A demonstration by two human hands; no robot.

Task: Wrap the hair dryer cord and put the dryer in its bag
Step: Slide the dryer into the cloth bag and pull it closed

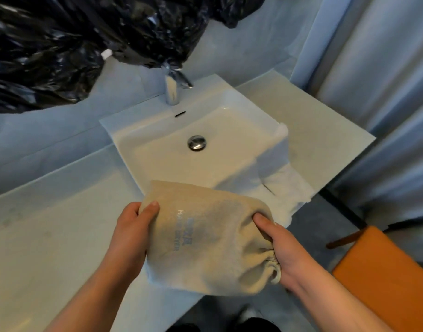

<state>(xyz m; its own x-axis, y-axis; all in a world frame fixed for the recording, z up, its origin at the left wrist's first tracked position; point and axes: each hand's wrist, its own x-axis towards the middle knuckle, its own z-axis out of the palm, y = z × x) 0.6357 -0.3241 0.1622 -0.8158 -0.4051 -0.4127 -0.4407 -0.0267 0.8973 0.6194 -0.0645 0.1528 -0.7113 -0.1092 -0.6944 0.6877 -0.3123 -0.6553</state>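
Observation:
A beige cloth drawstring bag (205, 238) printed with "Hair Dryer" bulges as if full and is held over the front edge of the counter. My left hand (131, 228) grips its closed bottom end, thumb on top. My right hand (277, 245) grips the gathered drawstring mouth, fingers curled round it. The hair dryer and its cord are hidden; nothing of them shows outside the bag.
A white sink (158, 130) with a chrome tap (172, 89) and drain (196, 142) lies just behind the bag. A white towel (284, 178) drapes over its right edge. Black plastic bags (62, 44) hang at the back left. An orange seat (383, 274) stands at the right.

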